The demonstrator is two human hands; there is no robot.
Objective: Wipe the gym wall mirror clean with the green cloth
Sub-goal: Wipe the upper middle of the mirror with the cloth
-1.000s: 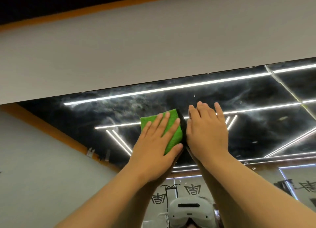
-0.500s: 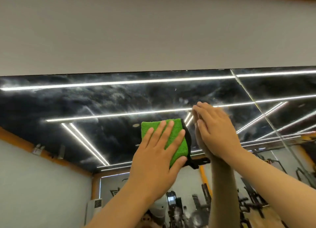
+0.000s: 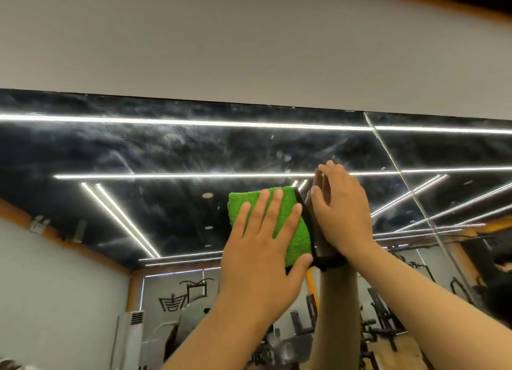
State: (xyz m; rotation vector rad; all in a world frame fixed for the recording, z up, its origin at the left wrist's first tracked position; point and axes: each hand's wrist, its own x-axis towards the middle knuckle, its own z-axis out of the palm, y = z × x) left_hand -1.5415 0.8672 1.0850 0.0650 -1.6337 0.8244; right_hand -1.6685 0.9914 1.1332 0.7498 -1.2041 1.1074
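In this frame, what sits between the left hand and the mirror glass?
The green cloth, pressed flat against the mirror under the left hand and its spread fingers, as the head view shows.

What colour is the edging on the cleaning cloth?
Black trim down the green cloth's right side; shows best in the head view.

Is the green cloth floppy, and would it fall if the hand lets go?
Probably floppy: the green cloth looks soft, fuzzy and folded. It likely would drop, since only the flat left hand presses it against the upright mirror.
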